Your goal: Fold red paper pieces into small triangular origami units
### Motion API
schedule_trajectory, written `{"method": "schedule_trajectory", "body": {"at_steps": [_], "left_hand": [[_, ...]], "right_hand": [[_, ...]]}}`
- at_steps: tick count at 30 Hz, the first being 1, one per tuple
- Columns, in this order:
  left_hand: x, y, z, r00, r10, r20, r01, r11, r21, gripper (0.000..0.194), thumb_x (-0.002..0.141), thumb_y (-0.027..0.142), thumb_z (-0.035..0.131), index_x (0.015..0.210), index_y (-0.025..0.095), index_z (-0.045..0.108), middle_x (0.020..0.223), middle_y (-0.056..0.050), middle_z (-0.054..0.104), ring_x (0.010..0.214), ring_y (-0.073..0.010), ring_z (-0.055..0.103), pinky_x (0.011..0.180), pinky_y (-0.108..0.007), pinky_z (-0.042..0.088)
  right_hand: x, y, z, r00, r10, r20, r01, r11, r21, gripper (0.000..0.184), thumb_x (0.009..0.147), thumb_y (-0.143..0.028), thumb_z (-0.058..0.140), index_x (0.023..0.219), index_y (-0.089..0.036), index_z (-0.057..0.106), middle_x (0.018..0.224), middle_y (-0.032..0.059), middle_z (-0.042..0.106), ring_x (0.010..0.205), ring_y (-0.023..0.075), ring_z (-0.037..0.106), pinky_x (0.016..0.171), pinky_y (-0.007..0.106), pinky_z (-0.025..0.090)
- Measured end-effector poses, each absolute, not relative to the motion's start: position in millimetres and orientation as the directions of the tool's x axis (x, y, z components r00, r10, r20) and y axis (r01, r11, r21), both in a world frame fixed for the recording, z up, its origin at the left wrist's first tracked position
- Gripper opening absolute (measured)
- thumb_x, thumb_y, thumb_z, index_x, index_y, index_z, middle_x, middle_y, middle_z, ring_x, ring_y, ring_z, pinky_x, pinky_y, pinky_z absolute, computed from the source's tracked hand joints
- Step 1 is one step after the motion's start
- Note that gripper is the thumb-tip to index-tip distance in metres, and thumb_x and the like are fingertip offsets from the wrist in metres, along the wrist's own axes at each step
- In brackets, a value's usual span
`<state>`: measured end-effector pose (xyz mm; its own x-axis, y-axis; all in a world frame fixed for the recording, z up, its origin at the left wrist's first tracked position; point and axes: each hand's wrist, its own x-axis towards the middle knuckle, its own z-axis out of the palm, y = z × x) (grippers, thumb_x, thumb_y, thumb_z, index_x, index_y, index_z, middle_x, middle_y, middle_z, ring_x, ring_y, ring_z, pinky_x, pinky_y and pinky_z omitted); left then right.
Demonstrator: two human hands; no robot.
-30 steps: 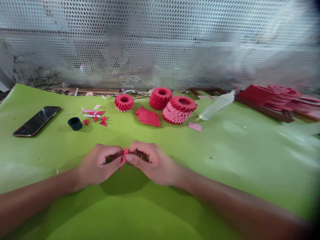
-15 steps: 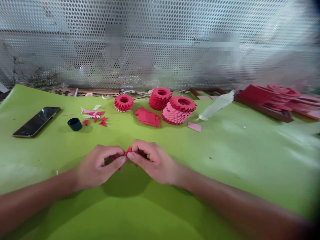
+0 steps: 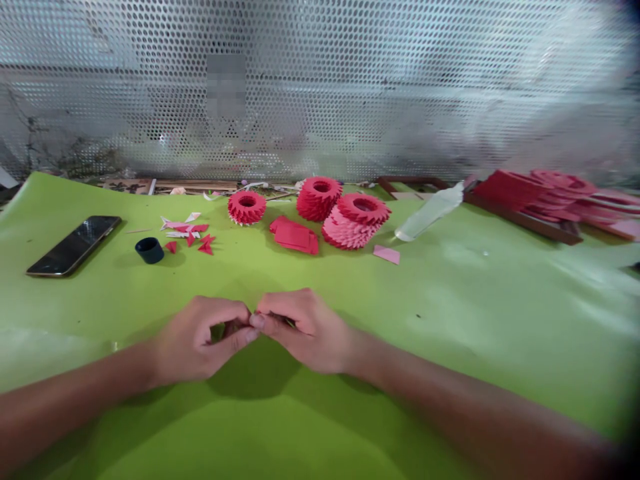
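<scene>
My left hand and my right hand meet low over the green table cover, fingertips touching. Both are closed in a pinch around a small folded piece of red paper, which the fingers now hide almost wholly. Beyond them lie small red folded triangles and some pink and white folded pieces. A stack of red paper slips rests farther out in the middle. Behind it stand a small red ring of folded paper, a taller red one and a pink-and-red one.
A phone lies at the left, with a dark round cap nearer the middle. To the right are a pink slip, a clear glue bottle on its side and a brown tray of red paper. A perforated metal sheet rises behind.
The fingertips have closed together over the red paper piece, whose tip showed between them before. My right thumb has shifted slightly left and down. Nothing else on the table has moved.
</scene>
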<state>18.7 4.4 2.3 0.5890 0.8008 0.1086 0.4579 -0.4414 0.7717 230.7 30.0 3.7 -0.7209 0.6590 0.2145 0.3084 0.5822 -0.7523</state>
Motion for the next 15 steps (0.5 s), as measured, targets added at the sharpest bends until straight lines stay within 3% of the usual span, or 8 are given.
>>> {"method": "schedule_trajectory", "body": {"at_steps": [4,10,15], "left_hand": [[18.2,4.9,1.3,0.589,0.793,0.156,0.435,-0.474,0.766,0.028,0.096,0.028,0.049,0.075,0.015,0.062,0.062,0.0,0.06,0.054,-0.0112,0.052,0.049,-0.021,0.037],[17.2,4.9,1.9,0.58,0.811,0.071,0.496,-0.421,0.759,0.032,0.097,0.032,0.047,0.075,0.016,0.062,0.063,0.0,0.062,0.053,-0.012,0.052,0.049,-0.022,0.035],[15.8,5.2,5.2,0.573,0.817,0.062,0.536,-0.431,0.726,0.039,0.101,0.036,0.04,0.073,0.016,0.058,0.062,0.0,0.059,0.055,-0.0122,0.052,0.051,-0.022,0.035]], "right_hand": [[231.5,30.2,5.5,-0.714,0.669,0.206,0.347,0.594,-0.726,0.039,0.104,-0.04,0.044,0.079,-0.016,0.061,0.065,-0.0024,0.054,0.055,0.008,0.046,0.05,0.021,0.03],[229.2,29.1,4.8,-0.677,0.629,0.381,0.358,0.734,-0.577,0.025,0.096,-0.021,0.05,0.074,-0.015,0.06,0.06,-0.003,0.055,0.049,0.0067,0.043,0.049,0.021,0.028],[231.1,29.5,7.6,-0.633,0.677,0.376,0.372,0.692,-0.619,0.026,0.098,-0.026,0.05,0.076,-0.016,0.06,0.061,-0.0026,0.056,0.05,0.0073,0.044,0.049,0.021,0.03]]}}
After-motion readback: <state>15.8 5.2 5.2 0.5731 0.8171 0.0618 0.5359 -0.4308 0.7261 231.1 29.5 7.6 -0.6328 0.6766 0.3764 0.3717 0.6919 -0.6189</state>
